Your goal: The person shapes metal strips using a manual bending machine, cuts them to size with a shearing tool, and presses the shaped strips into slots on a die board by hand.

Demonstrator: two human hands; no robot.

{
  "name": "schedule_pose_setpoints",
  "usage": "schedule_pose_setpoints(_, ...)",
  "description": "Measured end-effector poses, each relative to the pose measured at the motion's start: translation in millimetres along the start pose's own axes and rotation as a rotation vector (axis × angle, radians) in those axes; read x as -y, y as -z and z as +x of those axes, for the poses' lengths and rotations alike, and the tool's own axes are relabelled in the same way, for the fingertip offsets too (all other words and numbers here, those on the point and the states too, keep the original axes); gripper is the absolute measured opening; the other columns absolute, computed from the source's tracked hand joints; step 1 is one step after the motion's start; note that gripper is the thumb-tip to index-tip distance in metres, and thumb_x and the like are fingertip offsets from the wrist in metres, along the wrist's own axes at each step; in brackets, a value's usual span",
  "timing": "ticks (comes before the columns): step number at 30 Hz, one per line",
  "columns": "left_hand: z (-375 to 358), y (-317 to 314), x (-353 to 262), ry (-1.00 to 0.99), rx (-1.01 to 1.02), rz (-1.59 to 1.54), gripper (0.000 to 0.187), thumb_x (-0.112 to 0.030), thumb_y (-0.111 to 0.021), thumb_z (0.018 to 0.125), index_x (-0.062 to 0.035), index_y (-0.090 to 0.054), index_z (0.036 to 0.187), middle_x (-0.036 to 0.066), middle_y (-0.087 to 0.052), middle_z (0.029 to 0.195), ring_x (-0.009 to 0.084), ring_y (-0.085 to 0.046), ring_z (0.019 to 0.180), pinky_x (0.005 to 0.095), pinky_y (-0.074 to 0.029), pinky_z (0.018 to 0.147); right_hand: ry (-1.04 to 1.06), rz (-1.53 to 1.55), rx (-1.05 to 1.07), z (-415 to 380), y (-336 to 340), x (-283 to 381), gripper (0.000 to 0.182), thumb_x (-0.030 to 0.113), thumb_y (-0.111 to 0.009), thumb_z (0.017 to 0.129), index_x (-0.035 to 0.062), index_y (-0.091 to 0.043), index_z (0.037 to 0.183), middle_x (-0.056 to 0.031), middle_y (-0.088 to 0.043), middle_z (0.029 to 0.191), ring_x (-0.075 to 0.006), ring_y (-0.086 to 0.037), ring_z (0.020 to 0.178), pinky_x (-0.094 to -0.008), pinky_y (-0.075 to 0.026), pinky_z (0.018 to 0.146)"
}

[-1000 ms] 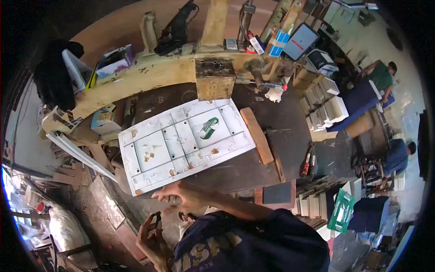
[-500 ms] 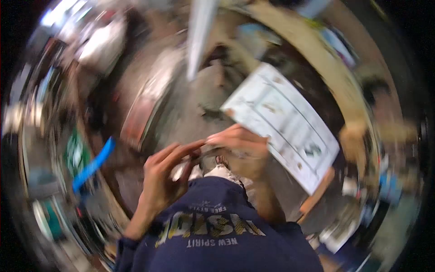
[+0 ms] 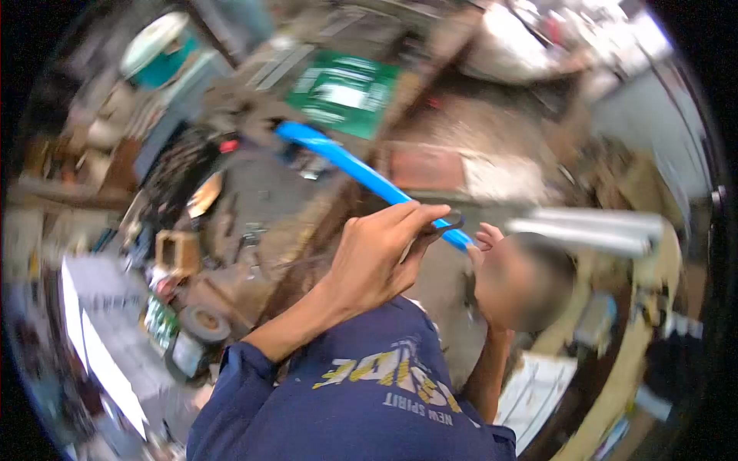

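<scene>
My left hand (image 3: 378,257) is raised in front of my dark blue shirt, its thumb and fingers pinching a small, thin dark piece (image 3: 447,225). A long bright blue strip (image 3: 354,165) slants from the workbench down to the right, passing behind my left fingertips in this view. At its lower end is my right hand (image 3: 492,265), with fingers apart and curled and no object visible in them. A blurred round patch covers part of that hand and its wrist.
A green printed sheet (image 3: 346,92) lies on the cluttered workbench (image 3: 307,230). Left of me are a small wheel (image 3: 204,323), a wooden box frame (image 3: 177,253) and a grey box (image 3: 115,315). A white panel with lines (image 3: 538,388) is at lower right, long white bars (image 3: 584,230) above.
My view has swung left toward the workbench, bringing the blue strip to the middle. My hands, close together before, are now apart, with the small dark piece in the left.
</scene>
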State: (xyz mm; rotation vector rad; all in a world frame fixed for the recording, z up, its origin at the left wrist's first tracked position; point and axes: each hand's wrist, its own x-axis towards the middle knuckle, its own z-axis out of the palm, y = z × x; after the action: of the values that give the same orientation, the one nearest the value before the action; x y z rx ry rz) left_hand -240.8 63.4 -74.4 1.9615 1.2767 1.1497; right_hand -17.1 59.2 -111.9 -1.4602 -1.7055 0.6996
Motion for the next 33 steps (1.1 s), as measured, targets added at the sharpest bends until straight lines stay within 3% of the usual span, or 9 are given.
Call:
schedule_pose_setpoints(3, 17, 83, 72, 0.143, -0.323, 0.185, 0.031, -0.002, -0.069, 0.081, -0.0080, -0.066, 0.111, 0.014, -0.069, 0.090, 0.0316, -0.068, 0.078, 0.0374, -0.052, 0.065, 0.109, -0.069, 0.145, 60, -82, -7, 0.044, 0.011, -0.072, 0.087, 0.0015, -0.060, 0.128, -0.0197, -0.067, 0.114, -0.0306, -0.065, 0.103, -0.0407, -0.049, 0.092)
schedule_pose_setpoints(5, 31, 151, 125, 0.277, -0.547, 0.404, 0.027, -0.004, -0.069, 0.082, -0.0094, -0.067, 0.108, 0.012, -0.070, 0.083, 0.0256, -0.068, 0.073, 0.0350, -0.052, 0.064, 0.170, -0.150, 0.235, 77, -123, -35, 0.053, 0.031, -0.069, 0.090, 0.0000, -0.056, 0.132, -0.0207, -0.064, 0.120, -0.0369, -0.060, 0.111, -0.0459, -0.045, 0.097)
schedule_pose_setpoints(9, 33, 261, 237, 0.423, -0.699, 0.472, 0.027, -0.006, -0.073, 0.082, -0.0044, -0.068, 0.108, 0.011, -0.069, 0.075, 0.0181, -0.066, 0.067, 0.0315, -0.050, 0.065, -0.235, -0.490, 0.782, 100, -135, -31, 0.065, 0.057, -0.052, 0.094, -0.0029, -0.064, 0.117, -0.0271, -0.068, 0.090, -0.0432, -0.067, 0.087, -0.0476, -0.050, 0.078)
schedule_pose_setpoints(11, 30, 284, 287, 0.409, -0.644, 0.501, 0.027, -0.009, -0.073, 0.083, -0.0055, -0.067, 0.109, 0.011, -0.069, 0.076, 0.0206, -0.068, 0.070, 0.0327, -0.050, 0.066, -0.233, -0.488, 0.780, 101, -136, -28, 0.064, 0.057, -0.053, 0.094, -0.0032, -0.066, 0.111, -0.0273, -0.067, 0.084, -0.0431, -0.067, 0.081, -0.0493, -0.049, 0.074)
schedule_pose_setpoints(15, 36, 284, 336, 0.485, -0.574, 0.488, 0.028, -0.013, -0.073, 0.083, -0.0079, -0.068, 0.111, 0.008, -0.066, 0.075, 0.0158, -0.064, 0.071, 0.0289, -0.048, 0.069, -0.392, -0.459, 0.881, 120, -156, -37, 0.067, 0.064, -0.054, 0.089, 0.0015, -0.067, 0.112, -0.0280, -0.066, 0.095, -0.0439, -0.066, 0.088, -0.0501, -0.049, 0.080)
schedule_pose_setpoints(19, 42, 278, 353, 0.569, -0.553, 0.453, 0.029, -0.012, -0.072, 0.084, -0.0092, -0.068, 0.112, 0.007, -0.065, 0.075, 0.0164, -0.063, 0.069, 0.0291, -0.047, 0.064, -0.545, -0.155, 1.082, 145, -184, -52, 0.062, 0.056, -0.058, 0.093, -0.0034, -0.065, 0.110, -0.0166, -0.065, 0.088, -0.0267, -0.059, 0.081, -0.0411, -0.048, 0.079)
schedule_pose_setpoints(21, 44, 279, 365, 0.555, -0.549, 0.422, 0.029, -0.012, -0.072, 0.084, -0.0099, -0.068, 0.113, 0.007, -0.065, 0.076, 0.0167, -0.062, 0.068, 0.0295, -0.046, 0.062, -0.463, -0.165, 0.952, 138, -195, -47, 0.062, 0.055, -0.056, 0.094, -0.0037, -0.065, 0.111, -0.0216, -0.066, 0.102, -0.0319, -0.062, 0.099, -0.0421, -0.047, 0.088)
schedule_pose_setpoints(23, 45, 275, 372, 0.556, -0.551, 0.414, 0.029, -0.011, -0.072, 0.084, -0.0111, -0.069, 0.113, 0.007, -0.065, 0.077, 0.0178, -0.060, 0.065, 0.0309, -0.046, 0.059, -0.697, -0.334, 1.037, 154, -195, -10, 0.067, 0.058, -0.055, 0.093, -0.0058, -0.063, 0.113, -0.0291, -0.061, 0.116, -0.0365, -0.060, 0.110, -0.0446, -0.044, 0.094)
schedule_pose_setpoints(33, 42, 272, 377, 0.659, -0.462, 0.450, 0.030, -0.003, -0.070, 0.081, -0.0119, -0.069, 0.110, 0.007, -0.069, 0.082, 0.0266, -0.065, 0.073, 0.0354, -0.050, 0.059, -0.660, -0.540, 0.925, 146, -176, 14, 0.082, 0.064, -0.055, 0.091, -0.0107, -0.053, 0.123, -0.0318, -0.055, 0.107, -0.0436, -0.055, 0.104, -0.0487, -0.043, 0.093)
